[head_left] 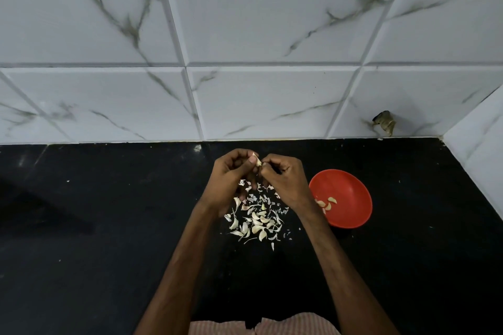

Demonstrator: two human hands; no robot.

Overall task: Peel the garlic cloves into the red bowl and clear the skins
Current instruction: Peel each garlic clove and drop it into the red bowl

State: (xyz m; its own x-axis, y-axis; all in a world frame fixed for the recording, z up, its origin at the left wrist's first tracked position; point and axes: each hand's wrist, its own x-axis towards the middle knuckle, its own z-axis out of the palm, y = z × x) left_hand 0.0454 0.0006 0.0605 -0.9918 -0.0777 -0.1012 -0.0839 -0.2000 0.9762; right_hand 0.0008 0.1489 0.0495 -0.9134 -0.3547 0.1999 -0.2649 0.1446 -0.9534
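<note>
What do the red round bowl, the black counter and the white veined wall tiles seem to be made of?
Red round bowl: probably plastic; uniform matte colour, thin rim.
Black counter: likely polished stone; dark, speckled, faint reflections.
White veined wall tiles: perhaps glazed ceramic; marble-look, bevelled edges.

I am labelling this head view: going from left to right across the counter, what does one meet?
Left hand, garlic clove pinched between both hands, right hand, red bowl. The pile of cloves and skins overlaps both hands, so it is left out.
</note>
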